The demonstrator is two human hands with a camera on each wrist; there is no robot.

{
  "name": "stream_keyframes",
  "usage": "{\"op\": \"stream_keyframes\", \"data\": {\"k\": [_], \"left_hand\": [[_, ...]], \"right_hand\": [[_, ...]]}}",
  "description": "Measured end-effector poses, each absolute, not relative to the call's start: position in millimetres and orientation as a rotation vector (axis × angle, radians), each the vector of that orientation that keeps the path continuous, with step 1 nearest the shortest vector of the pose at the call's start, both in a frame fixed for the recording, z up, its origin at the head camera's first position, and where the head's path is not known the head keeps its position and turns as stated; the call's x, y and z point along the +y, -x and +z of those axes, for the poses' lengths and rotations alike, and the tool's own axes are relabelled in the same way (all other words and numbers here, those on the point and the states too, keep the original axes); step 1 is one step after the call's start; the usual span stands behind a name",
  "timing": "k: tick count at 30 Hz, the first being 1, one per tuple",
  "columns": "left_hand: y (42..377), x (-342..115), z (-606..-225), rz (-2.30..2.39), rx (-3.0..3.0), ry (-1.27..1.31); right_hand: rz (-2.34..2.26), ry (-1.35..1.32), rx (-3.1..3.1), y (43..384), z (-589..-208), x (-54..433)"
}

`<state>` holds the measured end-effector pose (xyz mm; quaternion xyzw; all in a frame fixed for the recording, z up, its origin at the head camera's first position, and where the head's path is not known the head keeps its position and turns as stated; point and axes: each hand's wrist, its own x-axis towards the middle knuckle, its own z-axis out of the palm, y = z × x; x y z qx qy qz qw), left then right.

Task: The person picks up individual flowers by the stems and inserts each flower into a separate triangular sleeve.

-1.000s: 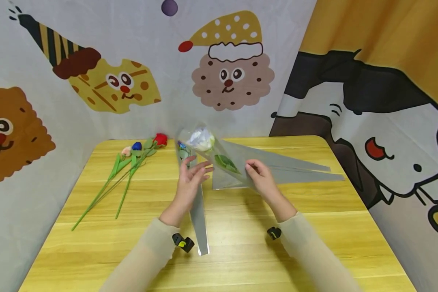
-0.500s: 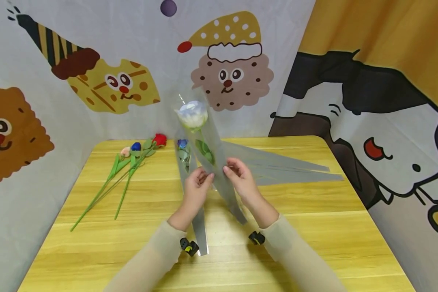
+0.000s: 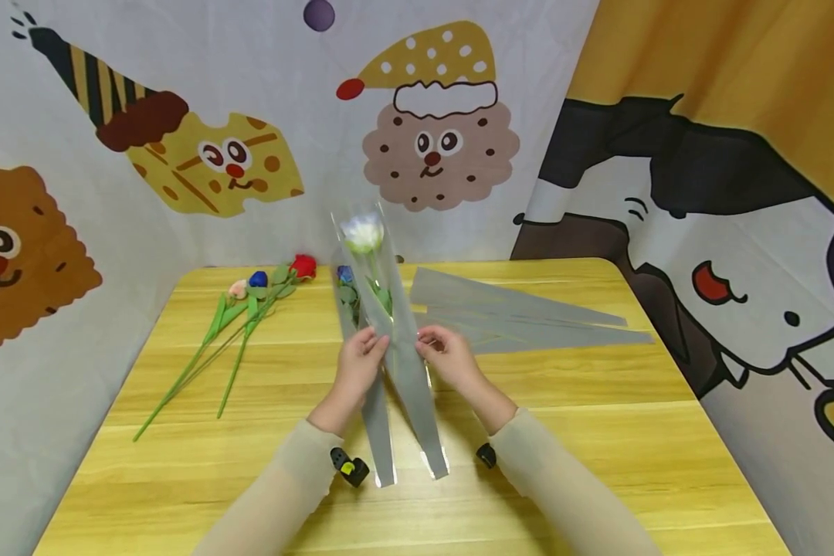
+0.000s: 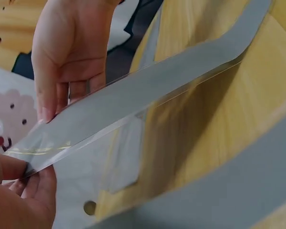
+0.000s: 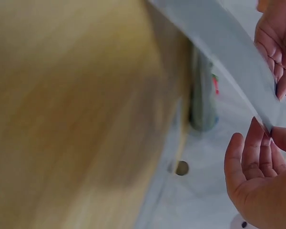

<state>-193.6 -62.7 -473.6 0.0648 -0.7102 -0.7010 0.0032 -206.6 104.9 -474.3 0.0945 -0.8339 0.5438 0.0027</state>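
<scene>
A white rose (image 3: 363, 233) stands inside a clear-and-grey flower sleeve (image 3: 411, 386), bloom away from me, narrow end toward me. My left hand (image 3: 354, 369) pinches the sleeve's left edge at mid-length; in the left wrist view its thumb and fingers (image 4: 40, 191) meet on the film. My right hand (image 3: 453, 361) pinches the opposite edge, its thumb and forefinger together in the right wrist view while the other fingers (image 5: 236, 160) spread loosely. Beside the left hand, partly hidden under it, lies another grey sleeve (image 3: 381, 440) with a blue flower (image 3: 345, 276) inside.
Several flat grey sleeves (image 3: 507, 297) lie at the back right of the wooden table (image 3: 598, 440). Loose stemmed flowers lie at the left: a red rose (image 3: 303, 266), a blue one (image 3: 258, 279) and a pink one (image 3: 238, 289). A cartoon-printed cloth (image 3: 250, 46) hangs behind.
The wrapped rose has swung from lying slanted to pointing away from me, then come lower. My left hand, first spread beside it, now pinches its edge; the right hand has moved left.
</scene>
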Motion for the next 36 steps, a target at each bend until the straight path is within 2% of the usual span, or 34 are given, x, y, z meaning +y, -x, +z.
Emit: {"op": "stream_keyframes", "data": {"k": [11,19,29,36], "left_hand": [[208.8,-77.7,-498.5,-2.074,-2.417,-0.363],[212.0,-84.3,-512.1,-1.886,-2.522,-0.331],[206.5,-83.1,-512.4,-1.451,-2.767,0.002],[204.4,-81.9,-510.5,-1.328,-2.810,0.049]], "right_hand": [[1.615,-0.256,-2.828,217.6,-500.7,87.2],[1.415,-0.288,-2.979,225.7,-508.7,77.6],[1.145,-0.305,-3.087,231.7,-508.6,78.3],[0.968,-0.399,-3.168,230.2,-499.1,89.7]]}}
